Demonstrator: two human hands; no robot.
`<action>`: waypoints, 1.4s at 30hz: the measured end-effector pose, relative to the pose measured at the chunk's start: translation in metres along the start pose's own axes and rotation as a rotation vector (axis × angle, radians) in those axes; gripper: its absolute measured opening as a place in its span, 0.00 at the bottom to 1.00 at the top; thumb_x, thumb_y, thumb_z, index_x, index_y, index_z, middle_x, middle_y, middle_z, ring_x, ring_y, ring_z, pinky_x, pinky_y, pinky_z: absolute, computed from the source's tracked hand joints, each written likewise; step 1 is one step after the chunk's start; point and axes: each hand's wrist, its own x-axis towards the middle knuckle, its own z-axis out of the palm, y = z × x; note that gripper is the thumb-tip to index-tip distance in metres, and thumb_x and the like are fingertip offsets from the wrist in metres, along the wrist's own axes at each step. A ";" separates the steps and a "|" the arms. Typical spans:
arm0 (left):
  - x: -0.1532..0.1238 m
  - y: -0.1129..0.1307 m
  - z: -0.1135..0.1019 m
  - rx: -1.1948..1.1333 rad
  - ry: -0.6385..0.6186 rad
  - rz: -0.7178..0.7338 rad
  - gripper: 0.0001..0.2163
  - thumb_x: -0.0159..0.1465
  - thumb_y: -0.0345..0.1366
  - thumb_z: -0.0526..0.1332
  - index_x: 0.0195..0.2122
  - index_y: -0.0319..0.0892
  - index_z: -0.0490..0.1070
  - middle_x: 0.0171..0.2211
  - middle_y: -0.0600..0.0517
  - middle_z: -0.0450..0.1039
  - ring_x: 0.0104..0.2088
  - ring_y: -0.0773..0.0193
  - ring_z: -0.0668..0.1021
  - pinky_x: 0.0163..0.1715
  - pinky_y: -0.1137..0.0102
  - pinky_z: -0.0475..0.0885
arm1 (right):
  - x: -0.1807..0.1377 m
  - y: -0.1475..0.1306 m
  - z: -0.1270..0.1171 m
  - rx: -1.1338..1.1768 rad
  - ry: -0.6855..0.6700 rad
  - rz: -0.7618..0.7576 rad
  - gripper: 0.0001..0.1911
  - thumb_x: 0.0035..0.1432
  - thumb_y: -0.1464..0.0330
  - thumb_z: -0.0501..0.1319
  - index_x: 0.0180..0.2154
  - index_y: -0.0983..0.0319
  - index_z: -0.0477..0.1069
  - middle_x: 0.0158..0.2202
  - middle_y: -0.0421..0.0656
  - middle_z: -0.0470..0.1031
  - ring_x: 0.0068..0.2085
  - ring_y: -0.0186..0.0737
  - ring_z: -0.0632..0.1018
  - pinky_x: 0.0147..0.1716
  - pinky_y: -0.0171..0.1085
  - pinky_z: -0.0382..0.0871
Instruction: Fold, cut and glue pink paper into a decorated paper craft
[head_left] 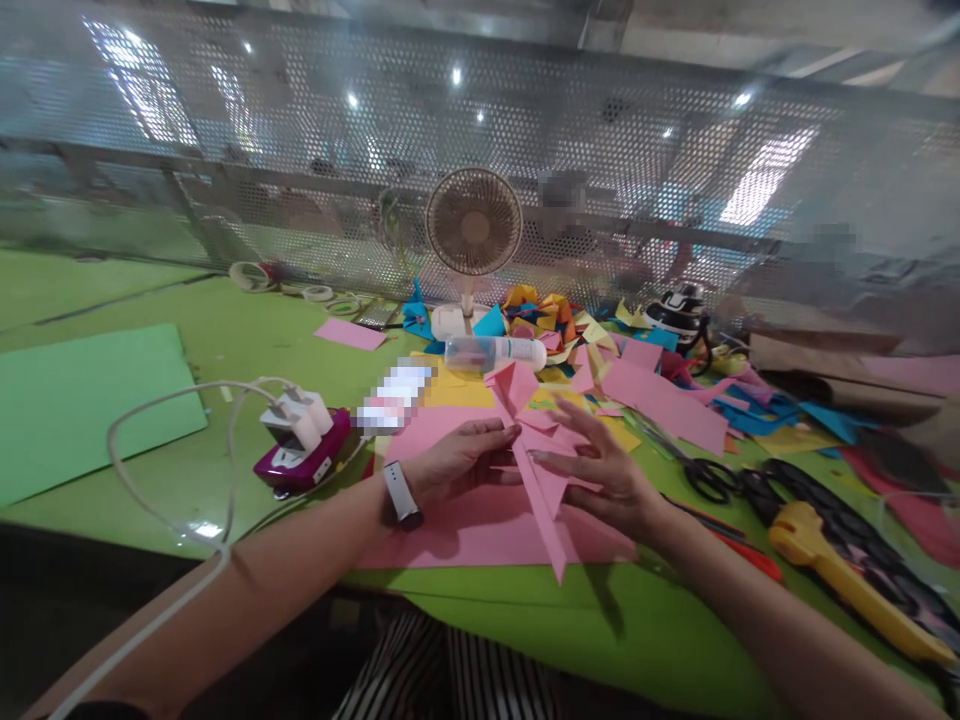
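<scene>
A folded pink paper figure [536,470] is up in the air between my hands, its long narrow strip slanting down toward me. My left hand [476,452] pinches it near the upper middle, thumb in front and fingers behind. On its right side, my right hand [604,465] has its fingers spread; the fingertips come close to or touch the paper's edge, which I cannot tell exactly. Beneath both hands lies a flat pink sheet [450,530] on the green table [660,640]. Part of the figure is hidden behind my fingers.
White chargers [300,420] sit in a purple power strip [300,465], with a cable over my left forearm. A lit phone [397,390], bottle [495,353] and small fan [474,222] stand ahead. Scissors [709,478], a yellow-handled cutter [847,570] and paper scraps lie right.
</scene>
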 end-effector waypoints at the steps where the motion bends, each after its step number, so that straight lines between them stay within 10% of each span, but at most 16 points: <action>1: 0.000 0.000 0.000 -0.004 -0.010 0.002 0.08 0.58 0.35 0.64 0.36 0.37 0.72 0.33 0.49 0.74 0.31 0.66 0.77 0.37 0.68 0.73 | 0.000 -0.002 0.000 -0.027 0.029 -0.004 0.20 0.56 0.65 0.60 0.51 0.47 0.67 0.66 0.34 0.35 0.63 0.52 0.49 0.56 0.48 0.59; 6: 0.002 0.000 -0.002 -0.047 0.018 0.036 0.06 0.58 0.33 0.64 0.34 0.37 0.71 0.30 0.52 0.74 0.30 0.67 0.77 0.38 0.67 0.73 | 0.001 -0.004 0.001 0.016 0.127 0.081 0.19 0.54 0.65 0.62 0.49 0.47 0.70 0.66 0.31 0.29 0.64 0.55 0.46 0.57 0.51 0.57; 14: 0.002 0.002 0.001 -0.047 0.053 0.068 0.05 0.57 0.33 0.65 0.32 0.37 0.71 0.28 0.53 0.73 0.30 0.68 0.76 0.38 0.68 0.72 | -0.004 -0.003 0.006 0.223 -0.057 0.226 0.22 0.57 0.69 0.57 0.54 0.54 0.65 0.36 0.40 0.79 0.29 0.33 0.78 0.30 0.31 0.75; 27: 0.004 -0.004 0.003 -0.005 0.045 -0.027 0.07 0.55 0.33 0.66 0.32 0.36 0.71 0.27 0.53 0.72 0.27 0.69 0.75 0.34 0.70 0.71 | -0.007 -0.008 0.011 0.385 -0.248 0.162 0.15 0.58 0.64 0.58 0.46 0.59 0.73 0.26 0.41 0.79 0.28 0.34 0.79 0.32 0.33 0.74; 42: 0.003 -0.013 0.002 -0.114 -0.051 0.050 0.07 0.60 0.35 0.61 0.35 0.36 0.71 0.34 0.45 0.77 0.39 0.60 0.77 0.48 0.60 0.66 | 0.002 -0.025 0.025 0.462 0.165 0.621 0.16 0.55 0.57 0.58 0.27 0.64 0.69 0.18 0.38 0.71 0.18 0.31 0.73 0.17 0.30 0.70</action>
